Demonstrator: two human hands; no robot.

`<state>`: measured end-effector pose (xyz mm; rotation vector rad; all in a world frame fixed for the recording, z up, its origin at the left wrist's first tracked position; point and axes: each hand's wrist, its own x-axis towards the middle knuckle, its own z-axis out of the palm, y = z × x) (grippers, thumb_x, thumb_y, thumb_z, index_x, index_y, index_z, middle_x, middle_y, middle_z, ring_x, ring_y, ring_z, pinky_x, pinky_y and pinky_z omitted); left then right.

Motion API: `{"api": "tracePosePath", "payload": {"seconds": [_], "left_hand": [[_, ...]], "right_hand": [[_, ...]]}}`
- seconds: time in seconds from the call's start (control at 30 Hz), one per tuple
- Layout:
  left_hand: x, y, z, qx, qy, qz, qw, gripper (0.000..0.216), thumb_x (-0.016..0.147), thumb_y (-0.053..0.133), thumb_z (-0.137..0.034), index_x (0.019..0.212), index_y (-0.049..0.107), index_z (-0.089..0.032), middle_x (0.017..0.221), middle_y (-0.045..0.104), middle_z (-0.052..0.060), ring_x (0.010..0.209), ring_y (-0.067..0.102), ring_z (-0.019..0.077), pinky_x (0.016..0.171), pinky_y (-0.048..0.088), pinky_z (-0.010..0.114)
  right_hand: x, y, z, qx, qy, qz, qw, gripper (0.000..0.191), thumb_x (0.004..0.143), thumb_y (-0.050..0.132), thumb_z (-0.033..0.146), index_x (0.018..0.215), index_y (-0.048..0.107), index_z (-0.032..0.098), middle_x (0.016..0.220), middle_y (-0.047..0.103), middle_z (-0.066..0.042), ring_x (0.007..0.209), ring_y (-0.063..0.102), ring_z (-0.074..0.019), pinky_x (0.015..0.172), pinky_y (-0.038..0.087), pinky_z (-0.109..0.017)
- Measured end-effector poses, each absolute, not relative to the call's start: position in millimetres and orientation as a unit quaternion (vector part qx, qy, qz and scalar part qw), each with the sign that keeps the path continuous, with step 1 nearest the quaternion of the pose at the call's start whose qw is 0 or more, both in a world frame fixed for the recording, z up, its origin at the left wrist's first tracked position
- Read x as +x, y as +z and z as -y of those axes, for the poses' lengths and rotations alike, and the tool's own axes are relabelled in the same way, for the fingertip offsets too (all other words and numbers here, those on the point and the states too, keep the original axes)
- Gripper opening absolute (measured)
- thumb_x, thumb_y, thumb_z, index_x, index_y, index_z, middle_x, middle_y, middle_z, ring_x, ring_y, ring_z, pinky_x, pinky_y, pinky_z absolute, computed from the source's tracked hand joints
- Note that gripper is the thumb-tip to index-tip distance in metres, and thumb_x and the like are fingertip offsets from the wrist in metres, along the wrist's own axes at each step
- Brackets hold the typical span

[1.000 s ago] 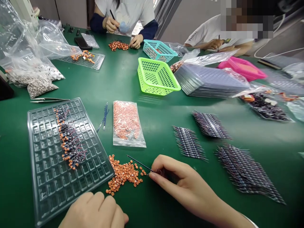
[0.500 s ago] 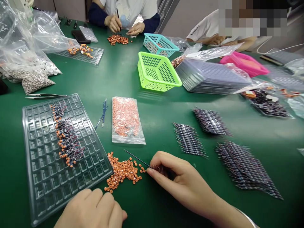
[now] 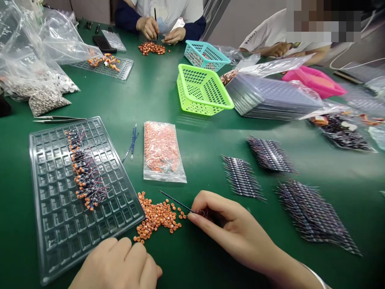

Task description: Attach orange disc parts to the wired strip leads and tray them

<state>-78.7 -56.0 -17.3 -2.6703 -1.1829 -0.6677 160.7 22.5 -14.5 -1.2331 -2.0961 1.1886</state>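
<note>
My right hand (image 3: 228, 224) pinches a thin dark wire piece (image 3: 176, 200) whose tip points left over a loose pile of small orange rings (image 3: 156, 216) on the green table. My left hand (image 3: 120, 265) rests curled at the near edge, just in front of the pile; I cannot see anything in it. To the left lies a clear compartment tray (image 3: 60, 224) with a row of wired pieces with orange ends (image 3: 86, 172) laid along it.
A sealed bag of orange rings (image 3: 162, 150) lies beyond the pile. Bundles of dark wired pieces (image 3: 313, 216) lie right. A green basket (image 3: 203, 90), teal basket (image 3: 206, 54), stacked trays (image 3: 270, 98), tweezers (image 3: 57, 119) and plastic bags (image 3: 36, 60) stand farther off. Other people work opposite.
The view shifted slightly. Both my hands stay almost in place, the wire piece still pinched over the orange rings.
</note>
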Motion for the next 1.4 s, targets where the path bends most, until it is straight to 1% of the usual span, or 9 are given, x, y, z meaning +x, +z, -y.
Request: {"api": "tracePosePath", "payload": {"seconds": [0.43,0.87,1.07,1.2,1.4], "left_hand": [[-78.3,-12.9,54.9,-0.888,-0.220,0.400,0.056,0.033,0.085,0.053,-0.009,0.057,0.042,-0.021,0.049,0.040,-0.004,0.039,0.038,0.0141,0.040,0.020,0.033],[-76.6,-14.5,54.9,-0.885,-0.226,0.405,0.050,0.032,0.084,0.054,-0.009,0.057,0.041,-0.022,0.049,0.040,-0.004,0.038,0.038,0.0142,0.039,0.020,0.033],[-76.6,-17.3,56.7,-0.885,-0.225,0.404,0.050,0.032,0.081,0.056,-0.009,0.056,0.041,-0.022,0.048,0.039,-0.004,0.038,0.037,0.0142,0.039,0.020,0.033],[-77.0,-16.6,56.5,-0.888,-0.216,0.403,0.046,0.031,0.081,0.058,-0.010,0.057,0.042,-0.022,0.049,0.040,-0.004,0.039,0.038,0.0144,0.039,0.020,0.033],[-74.2,-15.1,57.2,-0.884,-0.229,0.405,0.050,0.031,0.079,0.060,-0.010,0.057,0.041,-0.021,0.049,0.040,-0.004,0.039,0.038,0.0143,0.040,0.019,0.033]], "right_hand": [[163.4,-13.4,-22.1,-0.428,0.441,0.763,0.200,0.019,0.096,0.051,0.019,0.077,0.054,0.020,0.071,0.050,0.001,0.062,0.046,-0.0156,0.054,0.035,-0.025],[163.9,-14.2,-23.3,-0.424,0.429,0.772,0.199,0.020,0.098,0.052,0.022,0.078,0.055,0.020,0.073,0.051,0.000,0.063,0.048,-0.0167,0.055,0.037,-0.026],[164.2,-14.0,-22.1,-0.420,0.430,0.774,0.198,0.018,0.097,0.051,0.018,0.079,0.054,0.020,0.074,0.052,0.000,0.064,0.049,-0.0170,0.056,0.038,-0.027],[164.2,-13.0,-19.9,-0.410,0.411,0.789,0.199,0.018,0.096,0.049,0.012,0.081,0.054,0.020,0.076,0.052,0.000,0.066,0.050,-0.0165,0.057,0.039,-0.027],[159.5,-10.8,-12.7,-0.381,0.337,0.834,0.215,0.019,0.096,0.046,0.004,0.090,0.055,0.020,0.080,0.053,-0.002,0.068,0.052,-0.0168,0.060,0.042,-0.026]]}}
